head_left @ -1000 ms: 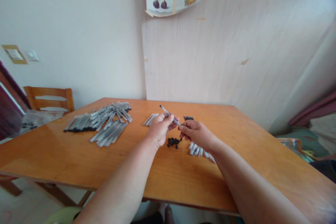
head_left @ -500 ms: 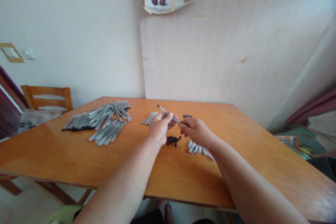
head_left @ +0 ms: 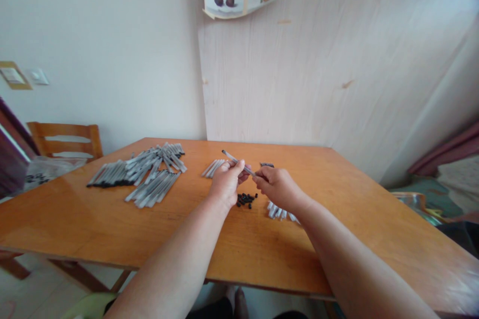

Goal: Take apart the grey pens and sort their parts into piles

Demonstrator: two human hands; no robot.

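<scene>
One pen (head_left: 231,157) in hand. Little changed over the last second: both hands still on it, loose black caps (head_left: 244,200) still on the bench (head_left: 262,254). My read: work is still on this same pen. Left hand (head_left: 224,182): grip closed round its middle, dark end sticking out far side. Right hand (head_left: 279,184): grip pinched on the near end. Pen is slanted, above the bench, caps just below; white tubes (head_left: 276,210) near the right wrist.

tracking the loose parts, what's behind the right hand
Small dark pieces peek out on the table beyond the right hand. The hand covers whatever lies directly behind it, perhaps more of them.
</scene>
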